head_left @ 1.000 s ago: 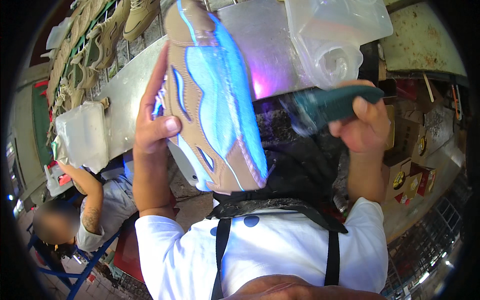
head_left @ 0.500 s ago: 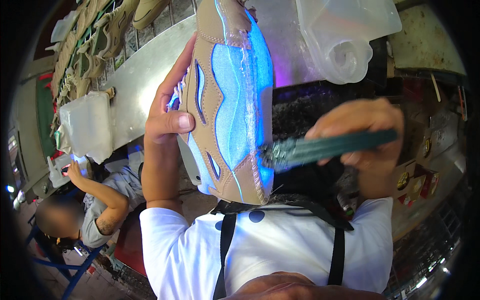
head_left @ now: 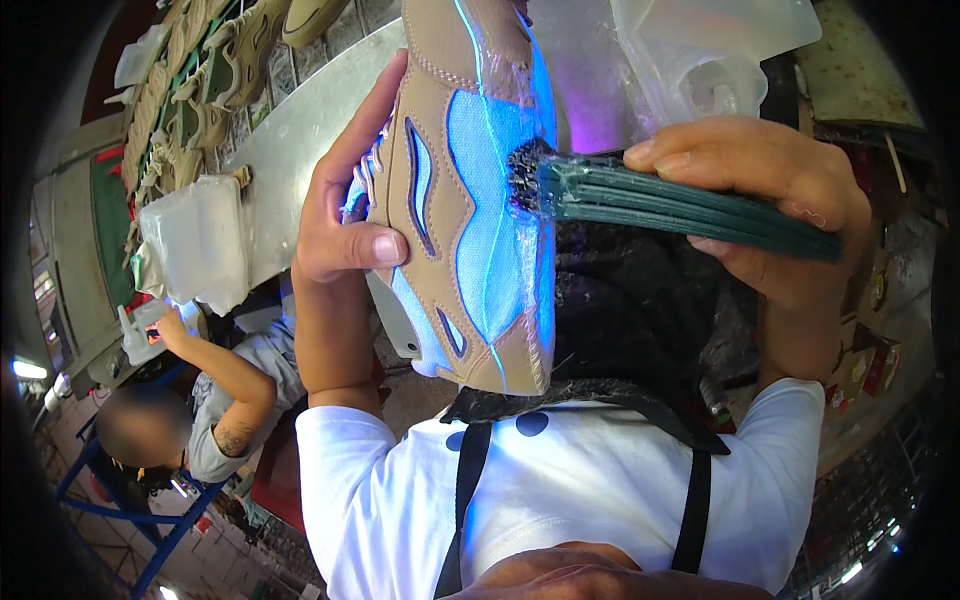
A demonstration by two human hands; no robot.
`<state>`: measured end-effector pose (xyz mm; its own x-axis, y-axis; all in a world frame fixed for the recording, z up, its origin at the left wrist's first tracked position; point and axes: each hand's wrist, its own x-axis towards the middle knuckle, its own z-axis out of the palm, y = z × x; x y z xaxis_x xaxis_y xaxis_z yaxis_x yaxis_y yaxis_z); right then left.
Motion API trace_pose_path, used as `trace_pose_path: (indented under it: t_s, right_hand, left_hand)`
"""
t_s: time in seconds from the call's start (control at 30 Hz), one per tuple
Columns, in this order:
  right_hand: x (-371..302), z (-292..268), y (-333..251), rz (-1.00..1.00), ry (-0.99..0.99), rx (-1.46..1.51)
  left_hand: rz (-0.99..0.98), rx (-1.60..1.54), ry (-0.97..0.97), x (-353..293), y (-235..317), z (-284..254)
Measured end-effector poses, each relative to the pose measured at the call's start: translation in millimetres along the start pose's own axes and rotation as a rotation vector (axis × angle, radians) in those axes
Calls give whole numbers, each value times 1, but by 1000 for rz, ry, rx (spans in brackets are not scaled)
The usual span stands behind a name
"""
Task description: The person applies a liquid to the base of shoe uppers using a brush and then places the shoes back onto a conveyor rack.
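Observation:
A tan shoe upper (head_left: 435, 190) with pale mesh panels glows blue under a strong light. My left hand (head_left: 345, 220) grips it by the laced side, thumb pressed on the tan overlay. The shoe stands on end, its bottom edge turned to the right and shiny with a wet-looking coat. My right hand (head_left: 790, 190) holds a dark green brush (head_left: 680, 200) made of several handles bundled side by side. Its dark, clumped bristles touch the shoe's lower edge about midway along. The shoe's upper end runs out of the picture.
A metal worktop (head_left: 270, 150) lies beyond the shoe. Translucent plastic containers stand at left (head_left: 195, 240) and at far right (head_left: 700, 60). Several similar shoes (head_left: 240, 55) line a rack at far left. A co-worker (head_left: 220, 410) sits at the lower left.
The brush has moved up along the shoe's lower edge, from near its bottom end to about the middle. My left hand keeps its grip, and the view has shifted slightly.

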<state>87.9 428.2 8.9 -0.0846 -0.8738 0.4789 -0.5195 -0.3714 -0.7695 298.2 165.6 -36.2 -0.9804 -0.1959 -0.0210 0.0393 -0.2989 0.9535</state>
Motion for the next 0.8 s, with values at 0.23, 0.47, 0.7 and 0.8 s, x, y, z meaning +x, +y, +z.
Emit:
trace_pose_path:
  t_s: [0.23,0.47,0.7,0.8]
  right_hand:
    - [-26,51,8,21,277,288]
    - [-14,68,-8,84,348,299]
    - [7,34,-18,169,-24,94]
    - [13,36,-20,164,-38,88]
  left_hand:
    - [6,-6,17,-1,4,1]
    - [-5,118,-51,0,10,-19]
    - [-11,148,53,-3,15,-12]
    - [8,196,82,-4,16,-13]
